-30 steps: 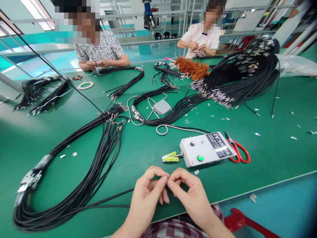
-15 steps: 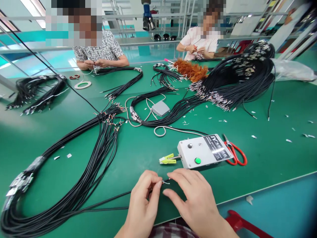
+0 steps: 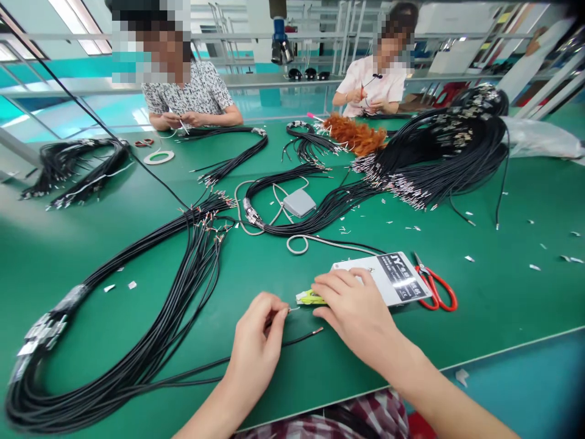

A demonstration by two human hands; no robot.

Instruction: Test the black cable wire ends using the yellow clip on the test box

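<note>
My left hand (image 3: 258,335) pinches a black cable between thumb and fingertips, and its thin bare wire end (image 3: 295,309) sticks out to the right. Just below the fingers, a second black cable (image 3: 299,338) runs past with a copper-coloured tip. My right hand (image 3: 356,314) has its fingers and thumb closed around the yellow-green clip (image 3: 305,298) on the near-left side of a white control box (image 3: 390,277). The clip's jaw end points at the wire end, with a small gap between them. My right hand hides the box's knob and green button.
Red-handled scissors (image 3: 439,291) lie beside the box. A large bundle of black cables (image 3: 150,341) curves across the left. More cable bundles (image 3: 439,146), a grey pedal-like block (image 3: 299,202) and a tape roll (image 3: 159,157) lie farther back. Two people sit opposite, handling cables.
My right hand has moved forward from the wire end onto the clip. My left hand has lifted the wire end forward towards the clip, leaving the second cable's tip lying apart.
</note>
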